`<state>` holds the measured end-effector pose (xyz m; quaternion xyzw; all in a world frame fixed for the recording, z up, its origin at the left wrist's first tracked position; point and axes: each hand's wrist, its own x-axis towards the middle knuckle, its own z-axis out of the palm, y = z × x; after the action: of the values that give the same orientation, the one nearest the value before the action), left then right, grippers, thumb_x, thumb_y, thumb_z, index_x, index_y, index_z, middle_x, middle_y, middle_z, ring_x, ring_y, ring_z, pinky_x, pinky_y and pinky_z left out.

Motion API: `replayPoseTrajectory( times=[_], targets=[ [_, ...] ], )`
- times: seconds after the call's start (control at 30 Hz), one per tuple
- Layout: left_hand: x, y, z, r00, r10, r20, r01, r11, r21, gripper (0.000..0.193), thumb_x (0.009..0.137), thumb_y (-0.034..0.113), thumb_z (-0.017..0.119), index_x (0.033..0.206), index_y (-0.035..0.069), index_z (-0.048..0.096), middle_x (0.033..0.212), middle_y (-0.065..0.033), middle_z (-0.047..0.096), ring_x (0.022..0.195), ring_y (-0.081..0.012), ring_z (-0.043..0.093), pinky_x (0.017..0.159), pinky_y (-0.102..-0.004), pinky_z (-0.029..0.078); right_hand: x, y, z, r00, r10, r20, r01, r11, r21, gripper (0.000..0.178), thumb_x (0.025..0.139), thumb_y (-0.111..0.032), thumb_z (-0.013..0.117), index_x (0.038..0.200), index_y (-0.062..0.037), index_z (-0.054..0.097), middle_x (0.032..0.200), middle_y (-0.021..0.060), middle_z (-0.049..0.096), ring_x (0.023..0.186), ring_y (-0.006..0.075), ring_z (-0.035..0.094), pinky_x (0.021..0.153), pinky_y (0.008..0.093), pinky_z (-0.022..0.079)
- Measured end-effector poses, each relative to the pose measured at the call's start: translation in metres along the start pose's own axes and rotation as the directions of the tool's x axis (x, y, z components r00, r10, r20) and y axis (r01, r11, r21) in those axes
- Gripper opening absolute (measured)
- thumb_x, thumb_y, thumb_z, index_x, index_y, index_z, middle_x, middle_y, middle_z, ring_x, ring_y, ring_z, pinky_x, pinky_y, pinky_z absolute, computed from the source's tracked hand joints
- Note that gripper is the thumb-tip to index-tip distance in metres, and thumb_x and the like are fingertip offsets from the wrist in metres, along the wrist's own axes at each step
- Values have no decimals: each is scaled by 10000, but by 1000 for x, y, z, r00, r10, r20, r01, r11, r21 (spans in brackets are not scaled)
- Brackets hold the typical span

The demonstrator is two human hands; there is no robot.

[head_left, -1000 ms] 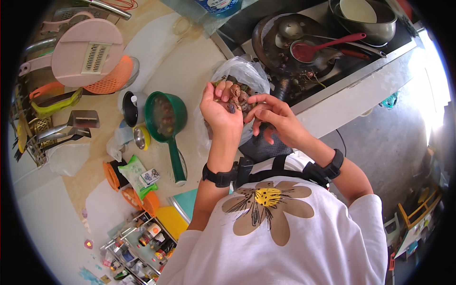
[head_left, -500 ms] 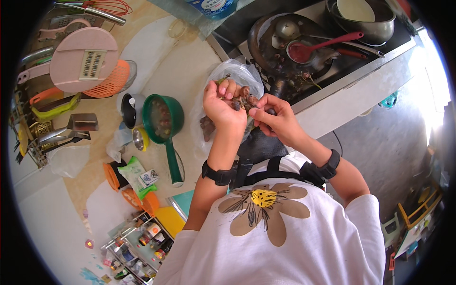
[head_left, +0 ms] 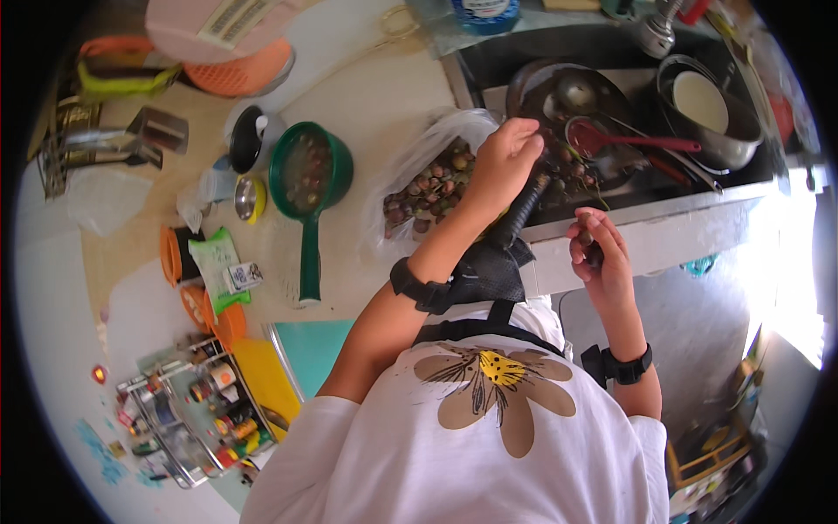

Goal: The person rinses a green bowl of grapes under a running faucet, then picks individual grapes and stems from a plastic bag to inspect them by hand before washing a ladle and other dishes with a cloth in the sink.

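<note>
My left hand (head_left: 509, 166) is over the sink's near edge, fingers stretched out and nothing visible in them. Just below it is the black handle (head_left: 526, 210) of a pan. My right hand (head_left: 604, 258) is in front of the counter edge, fingers curled round small dark grapes (head_left: 594, 255). Left of my left hand, a clear plastic bag (head_left: 384, 199) lies open with many reddish-purple grapes (head_left: 429, 194) inside. Farther left stands a green long-handled scoop (head_left: 341, 168), with more grapes in it. Grape stems (head_left: 583, 166) lie in the sink by the pan.
The sink holds a dark pan (head_left: 532, 83), a metal ladle (head_left: 576, 93), a red ladle (head_left: 589, 137) and a metal pot (head_left: 738, 150). A faucet (head_left: 656, 37) is above. Small bowls (head_left: 250, 197) and a green packet (head_left: 220, 266) stand left of the scoop.
My hands, together over the bag before, have moved apart: the left toward the sink, the right down and rightward with grapes. The view has shifted, and the bag's grapes now show more.
</note>
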<state>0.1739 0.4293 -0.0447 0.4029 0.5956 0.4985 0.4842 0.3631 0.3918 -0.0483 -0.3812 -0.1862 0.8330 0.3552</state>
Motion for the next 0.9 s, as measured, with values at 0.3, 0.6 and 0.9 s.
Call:
replayPoseTrajectory(
  times=[0.3, 0.6, 0.9],
  targets=[
    [-88, -36, -145, 948, 77, -309, 181, 668, 722, 136, 814, 16, 515, 919, -26, 590, 798, -153, 631, 721, -259, 623, 668, -313, 483, 35, -12, 76, 961, 196, 197, -188, 981, -57, 315, 900, -221, 414, 1145, -42, 499, 1007, 110, 562, 819, 178, 567, 657, 292, 486],
    [-123, -59, -166, 907, 267, -324, 140, 535, 833, 165, 695, -7, 585, 858, -31, 581, 983, -175, 568, 932, -324, 537, 796, -381, 435, 115, 61, 229, 749, 523, 408, -511, 847, -148, 243, 882, -91, 458, 1033, 97, 491, 947, 151, 471, 934, 286, 524, 845, 387, 502],
    [-133, -53, -155, 896, 226, -383, 224, 516, 827, 232, 604, 21, 671, 802, 11, 552, 879, -144, 532, 855, -322, 517, 755, -380, 418, 165, 127, 310, 792, 517, 325, -438, 852, -288, 339, 893, -143, 432, 1118, 109, 394, 1058, 210, 411, 1003, 329, 456, 921, 428, 434]
  ],
)
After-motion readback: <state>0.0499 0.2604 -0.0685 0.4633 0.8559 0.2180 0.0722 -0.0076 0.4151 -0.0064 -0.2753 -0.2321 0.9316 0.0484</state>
